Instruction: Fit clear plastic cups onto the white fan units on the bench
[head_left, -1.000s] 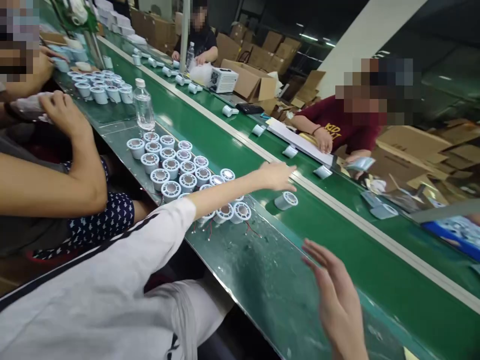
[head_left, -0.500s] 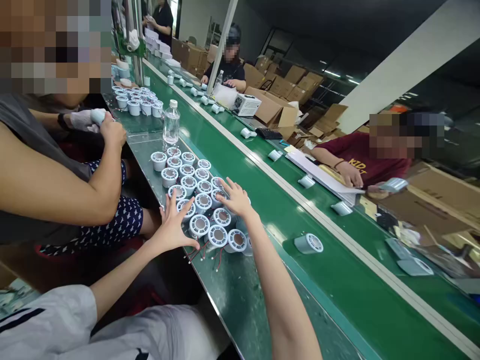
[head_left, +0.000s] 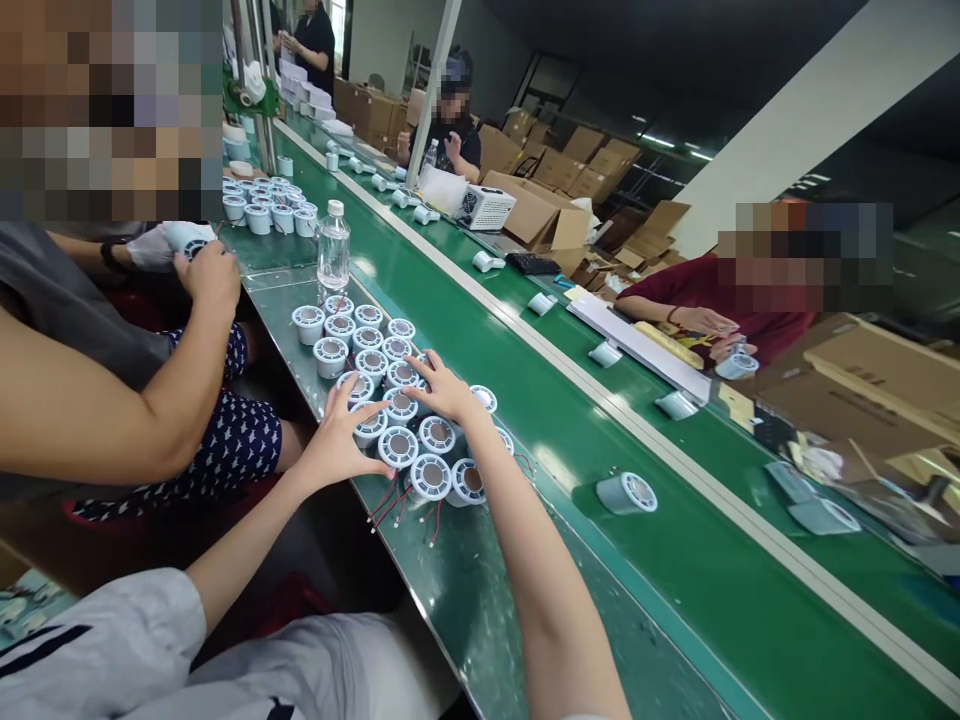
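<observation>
A cluster of pale blue-white round plastic housings, each with a slotted rim, a dark disc in its top and thin red and black wires, stands on the green metal table; one front housing (head_left: pixel 430 478) is in plain view. My left hand (head_left: pixel 346 440) lies along the cluster's near-left side, fingers spread and touching housings. Over the far-right side reaches my right hand (head_left: pixel 441 388), fingers apart against the housings there. My right hand and forearm partly hide some housings. Past my right wrist stands another housing (head_left: pixel 483 399), apart from my fingers.
A water bottle (head_left: pixel 334 250) stands behind the cluster. Alongside runs a green conveyor belt (head_left: pixel 540 420) carrying a housing on its side (head_left: pixel 627 493). On my left, a co-worker's gloved hand (head_left: pixel 154 245) holds a similar part. Across the belt, another person handles a white part (head_left: pixel 737 364).
My right hand has moved left over the cluster, closer to my left hand. Housings at the right now show beyond my right wrist. The person across has lowered the part.
</observation>
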